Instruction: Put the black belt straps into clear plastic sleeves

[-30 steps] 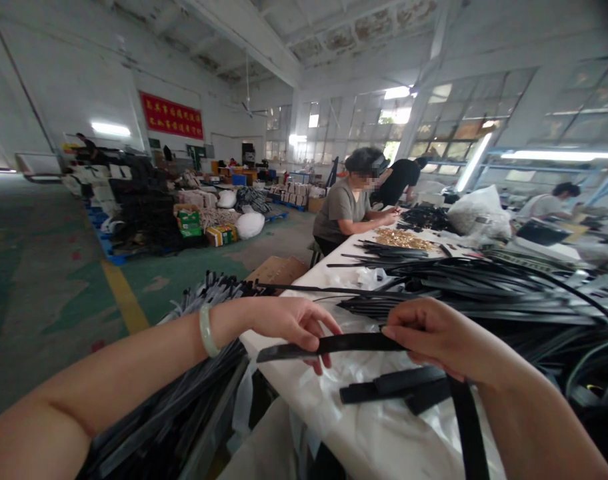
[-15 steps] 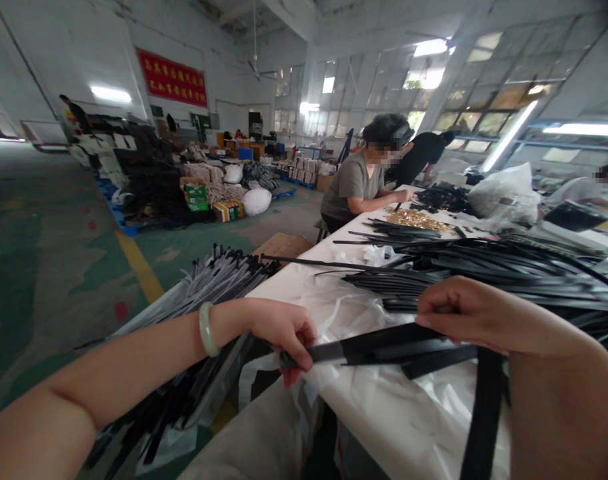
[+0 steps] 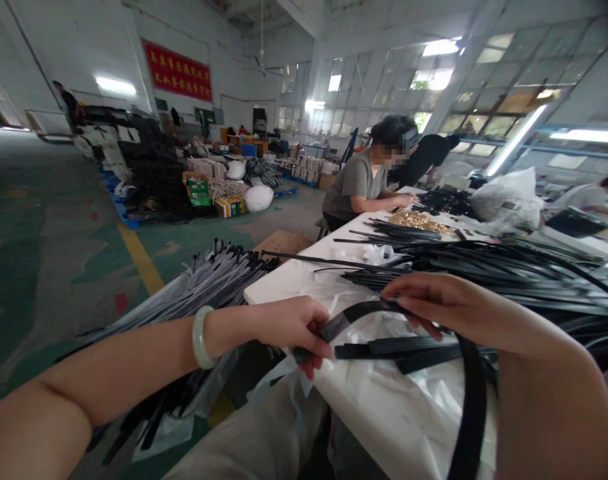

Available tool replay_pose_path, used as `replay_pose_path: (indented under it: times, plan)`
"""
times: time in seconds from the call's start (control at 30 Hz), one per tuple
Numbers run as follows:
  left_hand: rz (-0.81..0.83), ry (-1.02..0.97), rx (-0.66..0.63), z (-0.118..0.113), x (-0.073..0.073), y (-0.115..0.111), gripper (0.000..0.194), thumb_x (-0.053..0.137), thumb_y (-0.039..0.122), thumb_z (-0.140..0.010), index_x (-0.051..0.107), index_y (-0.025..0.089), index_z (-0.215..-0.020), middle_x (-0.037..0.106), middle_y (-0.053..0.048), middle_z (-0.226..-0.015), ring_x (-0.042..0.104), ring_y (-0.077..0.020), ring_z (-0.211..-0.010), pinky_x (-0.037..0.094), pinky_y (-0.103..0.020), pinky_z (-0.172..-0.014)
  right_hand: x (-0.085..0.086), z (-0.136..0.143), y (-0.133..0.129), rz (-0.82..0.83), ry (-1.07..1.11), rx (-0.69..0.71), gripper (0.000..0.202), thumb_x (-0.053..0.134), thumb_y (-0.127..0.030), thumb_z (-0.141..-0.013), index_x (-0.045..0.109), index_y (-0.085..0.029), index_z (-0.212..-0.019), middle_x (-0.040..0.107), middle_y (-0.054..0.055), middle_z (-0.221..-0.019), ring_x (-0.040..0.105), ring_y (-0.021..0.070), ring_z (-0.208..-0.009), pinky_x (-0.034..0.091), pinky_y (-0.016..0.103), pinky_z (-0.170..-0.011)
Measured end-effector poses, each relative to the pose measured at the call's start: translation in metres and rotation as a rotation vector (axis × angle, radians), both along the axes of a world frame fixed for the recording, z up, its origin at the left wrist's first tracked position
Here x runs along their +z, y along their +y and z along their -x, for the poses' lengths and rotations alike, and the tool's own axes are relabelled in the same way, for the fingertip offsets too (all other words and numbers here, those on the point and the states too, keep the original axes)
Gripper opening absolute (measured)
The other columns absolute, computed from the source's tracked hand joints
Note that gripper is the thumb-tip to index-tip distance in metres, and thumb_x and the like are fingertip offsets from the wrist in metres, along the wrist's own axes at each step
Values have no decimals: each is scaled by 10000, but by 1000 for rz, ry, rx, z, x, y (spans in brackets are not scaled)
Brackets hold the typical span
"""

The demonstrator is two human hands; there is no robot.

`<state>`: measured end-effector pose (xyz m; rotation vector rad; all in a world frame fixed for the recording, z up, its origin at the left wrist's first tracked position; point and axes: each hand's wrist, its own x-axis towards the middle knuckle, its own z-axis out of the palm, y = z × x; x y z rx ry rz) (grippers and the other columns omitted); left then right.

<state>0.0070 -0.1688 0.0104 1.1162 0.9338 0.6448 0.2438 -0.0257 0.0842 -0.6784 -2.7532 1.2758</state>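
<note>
A long black strap (image 3: 471, 400) arches between my two hands over the near edge of the white-covered table (image 3: 364, 407). My left hand (image 3: 304, 330), with a pale bangle on its wrist, pinches the strap close to one end, where a greyish section shows. My right hand (image 3: 434, 303) grips it further along, thumb beneath and fingers on top; from there the strap bends down past my right wrist. Under the arch, several short black strap pieces (image 3: 404, 347) lie on clear plastic sheeting.
Many black straps (image 3: 509, 273) are heaped at the table's right. Beyond sit gold-coloured metal pieces (image 3: 417, 221) and a white bag (image 3: 507, 197). A co-worker (image 3: 359, 180) sits at the far left side. A bundle of plastic-wrapped straps (image 3: 199, 293) lies left of the table.
My right hand has moved left, closer to my left hand, and the strap between them has gone from straight to arched. My left hand has shifted slightly right.
</note>
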Motion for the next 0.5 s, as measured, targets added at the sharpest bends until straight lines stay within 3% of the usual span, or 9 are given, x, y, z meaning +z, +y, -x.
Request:
replay_pose_path:
  times: [0.07, 0.13, 0.27, 0.4, 0.5]
  plan:
    - [1, 78, 29, -1, 4, 0, 338, 813, 362, -622, 587, 128, -715, 649, 10, -570, 630, -124, -459, 516, -201, -458, -2, 11, -12, -37, 45, 25, 508, 413, -549, -926, 533, -149, -1216, 583, 21, -734, 500, 91, -510, 392, 188, -457]
    - [-25, 187, 40, -4, 8, 3, 298, 792, 333, -641, 581, 127, -685, 635, 12, -547, 611, -119, -434, 491, -195, -426, -6, 24, -28, -116, 42, 69, 479, 389, -522, -942, 567, -151, -1186, 598, 26, -741, 511, 103, -552, 392, 200, -500]
    - [-92, 295, 51, -6, 19, 7, 274, 756, 333, -682, 564, 140, -710, 617, 28, -540, 583, -109, -396, 455, -184, -396, -15, 49, -51, -318, -28, 184, 281, 525, -365, -885, 671, -145, -785, 567, 1, -621, 470, 104, -566, 335, 211, -530]
    - [-46, 264, -78, 7, 25, -2, 266, 715, 380, -726, 589, 147, -751, 651, 5, -595, 605, -116, -436, 478, -193, -434, -10, 44, -43, -266, -63, 203, 270, 546, -339, -859, 633, -136, -703, 514, -24, -591, 406, 90, -548, 289, 210, -501]
    - [-68, 326, -73, 25, 24, -17, 226, 684, 356, -748, 635, 136, -734, 637, 0, -568, 566, -94, -439, 452, -168, -436, -1, 29, -29, -192, -89, 210, 289, 559, -380, -853, 622, -135, -715, 509, -27, -612, 409, 94, -565, 292, 207, -503]
